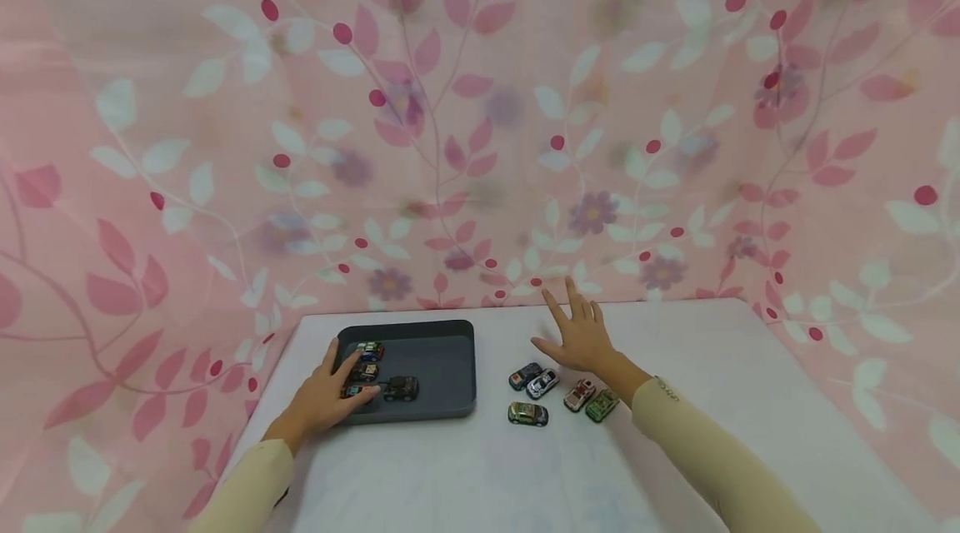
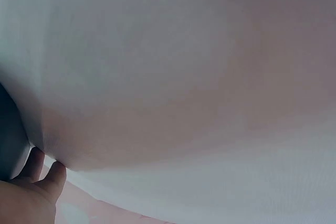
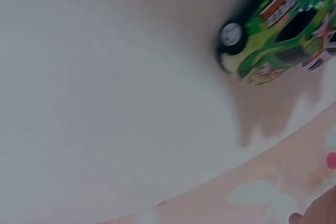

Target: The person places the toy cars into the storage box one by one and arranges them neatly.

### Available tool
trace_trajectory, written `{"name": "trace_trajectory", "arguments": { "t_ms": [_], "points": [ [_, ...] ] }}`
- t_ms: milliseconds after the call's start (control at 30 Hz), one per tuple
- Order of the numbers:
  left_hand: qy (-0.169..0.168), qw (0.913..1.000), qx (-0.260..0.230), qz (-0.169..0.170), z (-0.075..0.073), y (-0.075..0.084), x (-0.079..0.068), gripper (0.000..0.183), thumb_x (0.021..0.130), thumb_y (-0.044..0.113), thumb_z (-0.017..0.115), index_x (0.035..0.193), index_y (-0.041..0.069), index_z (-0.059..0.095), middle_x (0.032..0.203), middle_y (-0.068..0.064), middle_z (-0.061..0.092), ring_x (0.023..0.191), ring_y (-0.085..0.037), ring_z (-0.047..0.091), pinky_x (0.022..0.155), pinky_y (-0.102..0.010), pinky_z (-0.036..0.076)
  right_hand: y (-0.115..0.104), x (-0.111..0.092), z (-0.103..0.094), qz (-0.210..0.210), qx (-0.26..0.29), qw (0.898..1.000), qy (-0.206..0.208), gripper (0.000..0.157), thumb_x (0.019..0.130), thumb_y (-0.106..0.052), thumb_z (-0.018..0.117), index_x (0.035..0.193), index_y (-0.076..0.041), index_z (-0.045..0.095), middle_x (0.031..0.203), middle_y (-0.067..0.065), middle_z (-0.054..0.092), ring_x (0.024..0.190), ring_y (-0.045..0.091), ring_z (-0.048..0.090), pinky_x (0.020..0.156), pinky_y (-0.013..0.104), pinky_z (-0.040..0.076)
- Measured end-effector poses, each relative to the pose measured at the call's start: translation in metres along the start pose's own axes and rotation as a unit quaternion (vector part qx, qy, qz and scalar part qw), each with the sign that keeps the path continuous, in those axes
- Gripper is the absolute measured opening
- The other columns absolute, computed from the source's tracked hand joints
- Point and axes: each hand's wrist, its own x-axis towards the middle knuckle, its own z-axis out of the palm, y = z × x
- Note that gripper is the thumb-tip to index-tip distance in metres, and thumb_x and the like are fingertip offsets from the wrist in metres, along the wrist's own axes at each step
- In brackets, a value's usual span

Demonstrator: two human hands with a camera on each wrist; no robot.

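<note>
Hovering, fingers spread: right hand [image 1: 581, 341] grasps nothing; five toy cars [image 1: 528, 414] on bench [image 1: 450, 483] nearby. Left hand [image 1: 321, 396], fingers extended, lies across left edge of tray [image 1: 447, 362] bearing four more cars [image 1: 401, 388]. Step judged: between pick-ups. Next grasp would call for a narrow pinch.

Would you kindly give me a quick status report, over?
Left grip at left edge of tray. Right grip spread, empty. Four toy cars visible in tray, five loose cars on table. Left grip partly hides leftmost cars.

White table [image 1: 450, 475], dark tray [image 1: 447, 366], toy cars [image 1: 528, 414] (five)
</note>
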Motion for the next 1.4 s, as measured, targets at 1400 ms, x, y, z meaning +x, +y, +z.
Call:
{"name": "trace_trajectory", "arguments": {
  "t_ms": [1400],
  "points": [
    [0.004, 0.9998, -0.016, 0.008, -0.006, 0.002, 0.004, 0.090, 0.088, 0.068, 0.056, 0.155, 0.012, 0.032, 0.163, -0.028, 0.005, 0.133, -0.061, 0.037, 0.099, -0.073, 0.036, -0.033, -0.038, -0.005, 0.120, 0.135, 0.976, -0.125, 0.091, 0.085, -0.065, 0.063, 0.151, -0.007, 0.035, 0.133, 0.025, 0.050, 0.117, 0.039, 0.055, 0.099, 0.063, 0.041]
  ]
}}
